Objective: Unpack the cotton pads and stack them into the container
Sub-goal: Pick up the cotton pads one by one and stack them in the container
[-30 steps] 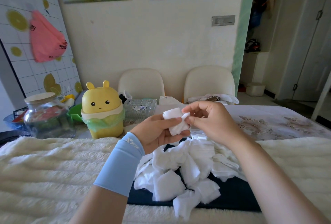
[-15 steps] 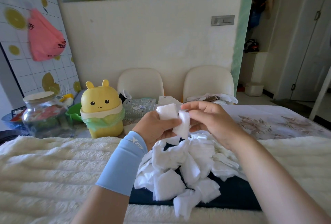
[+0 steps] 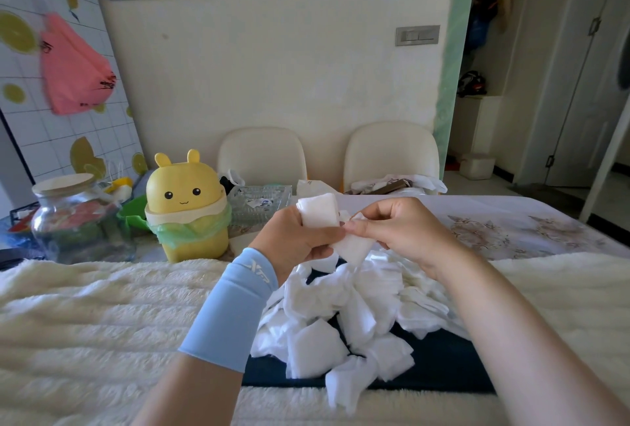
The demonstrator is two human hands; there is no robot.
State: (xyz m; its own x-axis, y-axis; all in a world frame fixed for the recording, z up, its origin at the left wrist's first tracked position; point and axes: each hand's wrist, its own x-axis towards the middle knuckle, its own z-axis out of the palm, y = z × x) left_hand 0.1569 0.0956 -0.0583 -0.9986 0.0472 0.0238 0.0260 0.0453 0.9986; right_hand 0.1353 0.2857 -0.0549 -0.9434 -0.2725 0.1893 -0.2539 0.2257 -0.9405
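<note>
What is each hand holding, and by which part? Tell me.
The left hand grips a white folded cotton pad round its lower half; the right hand pinches a hanging white cotton piece by its upper edge.

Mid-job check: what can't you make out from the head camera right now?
Head view, white piece pinched by right hand: pad or wrapper, indistinguishable.
Left hand: far-side grip hidden by the cotton pad it holds.
Clear dish: contents too small to identify.
Dark mat: mostly buried under white pile.
</note>
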